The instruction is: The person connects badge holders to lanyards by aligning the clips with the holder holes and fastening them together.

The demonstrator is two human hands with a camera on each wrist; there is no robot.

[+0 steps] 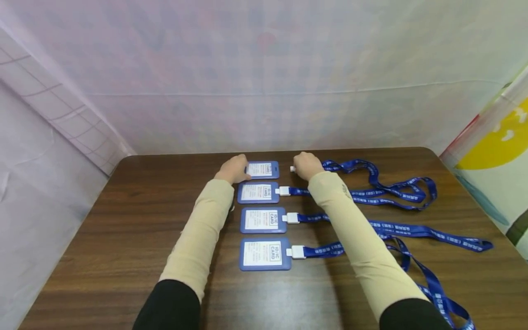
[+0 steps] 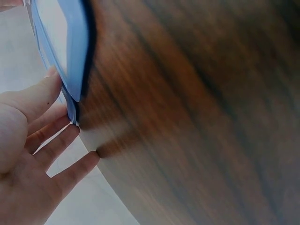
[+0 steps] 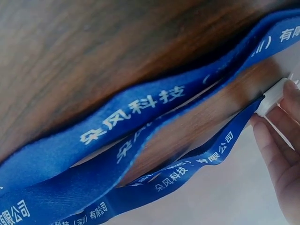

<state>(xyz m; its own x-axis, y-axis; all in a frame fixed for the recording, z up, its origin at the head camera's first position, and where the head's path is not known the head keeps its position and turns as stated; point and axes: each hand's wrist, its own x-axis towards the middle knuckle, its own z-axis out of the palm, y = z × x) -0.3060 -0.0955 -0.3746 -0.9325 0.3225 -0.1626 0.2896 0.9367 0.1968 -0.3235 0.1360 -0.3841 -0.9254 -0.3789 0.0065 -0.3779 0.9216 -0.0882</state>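
Note:
At the far edge of the table, my left hand (image 1: 233, 169) pinches the left end of a blue ID card holder (image 1: 265, 170). In the left wrist view its thumb lies on the edge of that card holder (image 2: 78, 51), the other fingers spread below. Across a short gap to the right, my right hand (image 1: 307, 166) holds the white plastic clip (image 3: 273, 97) of a blue lanyard (image 1: 363, 164) between thumb and fingers. The clip's small tip pokes out to the left, towards the card holder, apart from it.
Nearer me, three more card holders, far (image 1: 258, 193), middle (image 1: 263, 220) and near (image 1: 265, 254), lie in a column. White clips (image 1: 298, 252) join them to blue lanyards (image 1: 437, 236) that stretch right, partly under my right forearm. A pale curtain (image 1: 264, 114) hangs behind the table (image 1: 144, 220).

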